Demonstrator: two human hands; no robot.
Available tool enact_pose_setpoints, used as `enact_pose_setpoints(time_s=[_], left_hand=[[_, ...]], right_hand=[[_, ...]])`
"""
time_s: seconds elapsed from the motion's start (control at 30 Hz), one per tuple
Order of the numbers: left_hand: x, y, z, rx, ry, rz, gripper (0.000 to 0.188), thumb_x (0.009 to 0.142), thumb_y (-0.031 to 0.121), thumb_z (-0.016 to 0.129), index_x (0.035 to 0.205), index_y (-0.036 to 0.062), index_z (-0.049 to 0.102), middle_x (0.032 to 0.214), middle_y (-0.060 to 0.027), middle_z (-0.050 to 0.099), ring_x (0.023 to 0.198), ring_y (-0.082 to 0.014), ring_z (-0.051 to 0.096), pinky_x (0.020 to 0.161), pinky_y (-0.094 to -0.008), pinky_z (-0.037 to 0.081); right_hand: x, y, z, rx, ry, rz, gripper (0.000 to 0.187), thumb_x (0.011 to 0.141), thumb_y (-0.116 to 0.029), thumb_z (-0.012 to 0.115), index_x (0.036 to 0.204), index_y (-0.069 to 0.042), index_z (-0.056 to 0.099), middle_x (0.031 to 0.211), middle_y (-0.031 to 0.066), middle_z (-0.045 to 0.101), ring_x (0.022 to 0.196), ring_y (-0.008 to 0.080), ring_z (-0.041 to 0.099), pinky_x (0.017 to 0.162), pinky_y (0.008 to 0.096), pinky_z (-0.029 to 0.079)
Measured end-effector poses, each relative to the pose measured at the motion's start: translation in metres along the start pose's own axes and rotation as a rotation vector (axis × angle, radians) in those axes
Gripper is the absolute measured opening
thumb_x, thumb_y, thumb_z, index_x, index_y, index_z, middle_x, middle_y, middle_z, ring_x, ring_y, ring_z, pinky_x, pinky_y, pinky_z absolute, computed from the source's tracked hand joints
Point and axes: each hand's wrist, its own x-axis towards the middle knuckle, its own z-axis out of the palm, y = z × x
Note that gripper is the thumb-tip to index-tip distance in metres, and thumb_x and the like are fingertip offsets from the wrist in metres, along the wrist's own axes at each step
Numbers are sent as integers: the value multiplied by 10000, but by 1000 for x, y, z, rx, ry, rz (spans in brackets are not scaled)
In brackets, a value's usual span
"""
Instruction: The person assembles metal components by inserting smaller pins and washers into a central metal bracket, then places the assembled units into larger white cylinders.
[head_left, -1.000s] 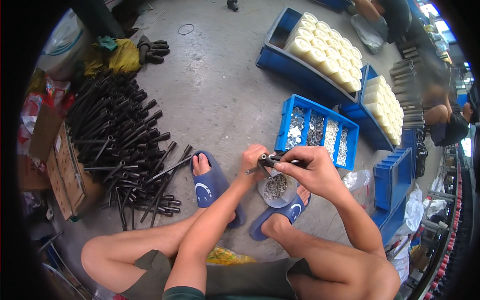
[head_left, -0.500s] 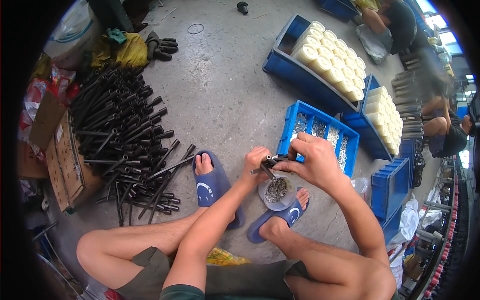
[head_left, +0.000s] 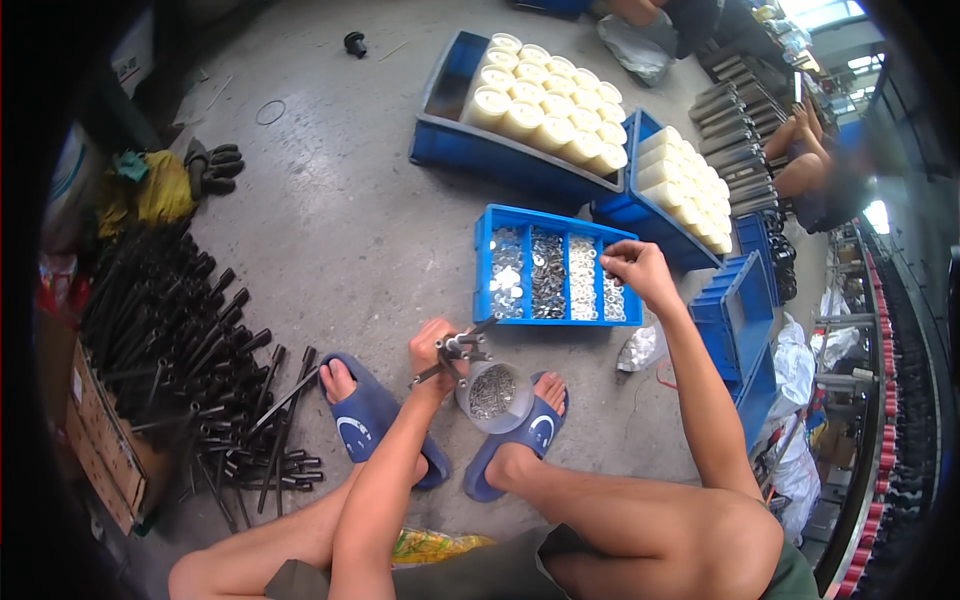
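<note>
My left hand (head_left: 430,348) is closed round several black rods (head_left: 462,352) with hollow ends, which fan out in different directions. Just below the rods, by my right foot, stands a translucent cup (head_left: 524,408) containing many small metal pieces. My right hand (head_left: 640,274) is over the right end of a blue divided tray (head_left: 483,275), its fingers bent together at the rightmost compartment. Anything pinched there is too small to make out. Clear discs, dark small parts and whitish rings fill the tray's compartments from left to right.
A pile of black rods (head_left: 170,330) lies at the left beside a cardboard box (head_left: 105,440). Blue crates (head_left: 520,158) of cream cylinders (head_left: 553,130) stand beyond the tray. Further blue bins (head_left: 728,305) are at the right. Other people sit at the far right.
My right hand has left the rods and moved up and right to the tray. My left hand still holds the rods. The view has shifted toward the right.
</note>
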Motion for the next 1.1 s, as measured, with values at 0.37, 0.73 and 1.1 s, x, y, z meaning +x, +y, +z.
enact_pose_setpoints(time_s=[0.37, 0.73, 1.1], left_hand=[[-4, -8, -3, 3, -25, 12, 138, 764, 30, 711, 745, 30, 574, 694, -131, 581, 620, -324, 586, 592, -414, 463], [-2, -1, -7, 19, -26, 4, 190, 795, 55, 762, 750, 46, 577, 693, -163, 570, 667, -398, 590, 625, -451, 465], [-3, -4, 3, -37, 26, 29, 141, 727, 76, 723, 773, 44, 593, 746, -153, 622, 734, -407, 633, 658, -474, 501]], right_hand=[[16, 100, 47, -746, -97, -394, 187, 790, -181, 816, 946, -79, 811, 867, 197, 752, 847, 371, 742, 815, 458, 592], [-77, -109, 59, 21, -323, -180, 227, 915, -196, 787, 980, 21, 775, 817, 82, 737, 755, 89, 645, 699, 285, 534], [-65, -194, 122, -426, -693, -551, 402, 842, -349, 808, 960, 34, 789, 803, 233, 737, 735, 335, 742, 708, 407, 574]])
